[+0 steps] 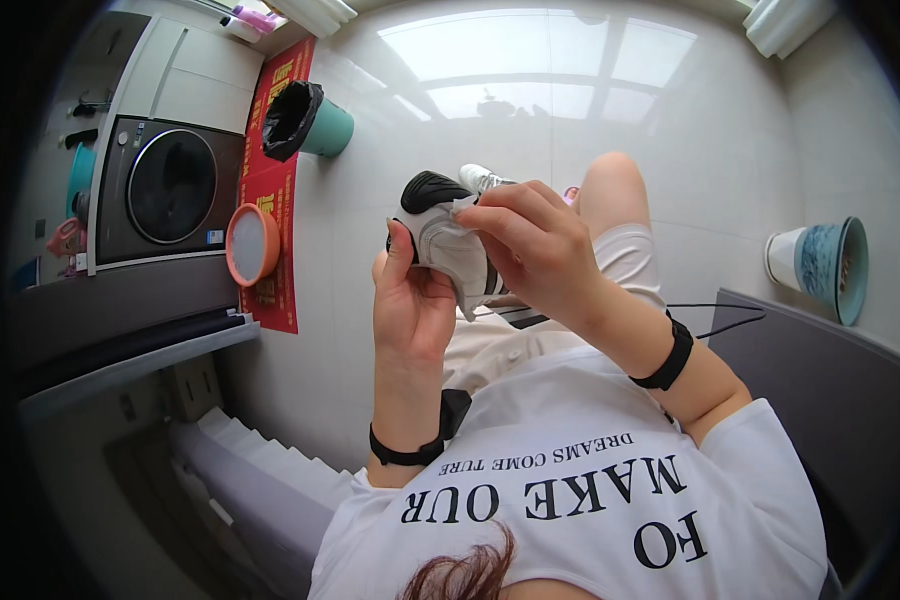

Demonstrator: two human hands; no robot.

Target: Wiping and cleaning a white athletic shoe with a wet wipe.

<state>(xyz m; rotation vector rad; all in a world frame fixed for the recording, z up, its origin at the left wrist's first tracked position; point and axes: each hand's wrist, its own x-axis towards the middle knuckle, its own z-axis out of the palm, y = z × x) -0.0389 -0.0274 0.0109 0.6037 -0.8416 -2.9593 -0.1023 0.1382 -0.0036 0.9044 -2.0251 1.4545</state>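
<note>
A white sneaker (450, 244) with grey trim, dark stripes and a black sole part is raised in front of my lap. My left hand (412, 307) grips it from the near left side, thumb up along the black sole edge. Between the thumb and fingers of my right hand (532, 232) is a small white wipe (463, 214), pressed against the shoe's side. The wipe's lower part touches the grey trim. My right hand covers the shoe's right portion.
At the left, a teal bin (328, 127) with a black liner and an orange basin (253, 245) stand by a red mat (289, 187). Beyond them is a washing machine (171, 187). A potted planter (821, 262) stands right, above a grey panel (802, 375). Another white shoe (481, 178) is on the floor.
</note>
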